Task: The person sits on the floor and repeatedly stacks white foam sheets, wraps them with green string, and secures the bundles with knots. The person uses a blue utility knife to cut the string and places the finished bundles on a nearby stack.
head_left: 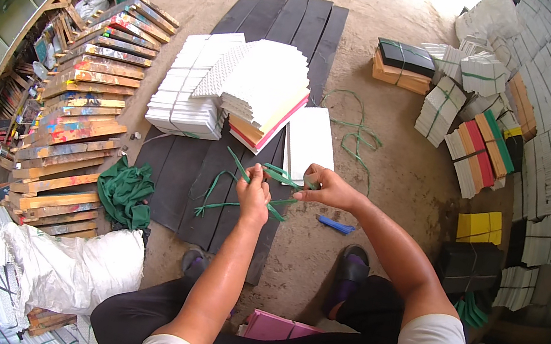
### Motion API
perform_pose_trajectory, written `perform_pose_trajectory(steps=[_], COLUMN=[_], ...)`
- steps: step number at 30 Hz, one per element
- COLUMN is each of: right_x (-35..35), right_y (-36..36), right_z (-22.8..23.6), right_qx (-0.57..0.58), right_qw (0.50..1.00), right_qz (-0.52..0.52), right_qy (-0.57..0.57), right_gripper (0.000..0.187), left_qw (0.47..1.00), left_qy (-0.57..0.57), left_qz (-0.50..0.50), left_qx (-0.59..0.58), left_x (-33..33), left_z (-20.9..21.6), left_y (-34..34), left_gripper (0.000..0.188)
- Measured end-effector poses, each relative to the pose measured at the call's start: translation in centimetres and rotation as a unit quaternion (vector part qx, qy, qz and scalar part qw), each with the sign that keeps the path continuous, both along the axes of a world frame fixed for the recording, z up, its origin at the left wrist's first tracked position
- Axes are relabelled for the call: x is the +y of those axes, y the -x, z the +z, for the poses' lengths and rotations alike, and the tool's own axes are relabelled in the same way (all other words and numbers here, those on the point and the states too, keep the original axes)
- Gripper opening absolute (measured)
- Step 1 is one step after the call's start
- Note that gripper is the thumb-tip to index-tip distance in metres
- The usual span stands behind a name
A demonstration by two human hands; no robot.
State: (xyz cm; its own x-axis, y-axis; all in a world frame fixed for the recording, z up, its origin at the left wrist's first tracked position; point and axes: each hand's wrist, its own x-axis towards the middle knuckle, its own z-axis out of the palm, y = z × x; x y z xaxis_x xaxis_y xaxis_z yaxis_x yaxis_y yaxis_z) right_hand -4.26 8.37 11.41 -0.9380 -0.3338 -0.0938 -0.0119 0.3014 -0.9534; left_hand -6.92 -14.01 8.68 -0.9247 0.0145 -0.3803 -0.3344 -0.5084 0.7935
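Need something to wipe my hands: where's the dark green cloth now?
In the head view, the crumpled dark green cloth lies at left, between the paint-stained wooden pieces and the black boards, above the white sack.

Ribbon (237, 163) green; stack (271, 80) white, yellow, pinkish-red; boards (178, 186) black; wooden slats (100, 89) multicoloured, paint-splotched.

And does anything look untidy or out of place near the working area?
Two things, mildly. The green cloth lies crumpled at the edge of the black boards; most things are stacked. The white sheets beside the tied bundle have uneven, stepped edges.
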Motion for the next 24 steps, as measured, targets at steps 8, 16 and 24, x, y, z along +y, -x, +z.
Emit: perform_pose_trajectory(steps=[8,16,24], right_x=[2.6,6.5,-1.8], right_y=[1.6,1.9,0.6], right_z=[0.5,1.6,-4.6], right_qx=[-0.129,-0.162,-0.162], right_qw=[0.946,0.937,0.969], right_qz=[-0.238,-0.308,-0.073], right_qy=[0.177,-0.016,-0.171], right_gripper=[0.049,0.047,0.049], left_qw=[0.996,0.947,0.671], left_qy=[0.064,0.237,0.736], left_qz=[-0.059,-0.105,-0.051], left_qx=[0.029,0.191,0.075], left_x=[-1.8,-1.5,-2.8], left_z=[-0.8,-2.5,-5.8], left_y=[0.8,0.0,0.2], left_gripper=[0.022,0.05,0.084])
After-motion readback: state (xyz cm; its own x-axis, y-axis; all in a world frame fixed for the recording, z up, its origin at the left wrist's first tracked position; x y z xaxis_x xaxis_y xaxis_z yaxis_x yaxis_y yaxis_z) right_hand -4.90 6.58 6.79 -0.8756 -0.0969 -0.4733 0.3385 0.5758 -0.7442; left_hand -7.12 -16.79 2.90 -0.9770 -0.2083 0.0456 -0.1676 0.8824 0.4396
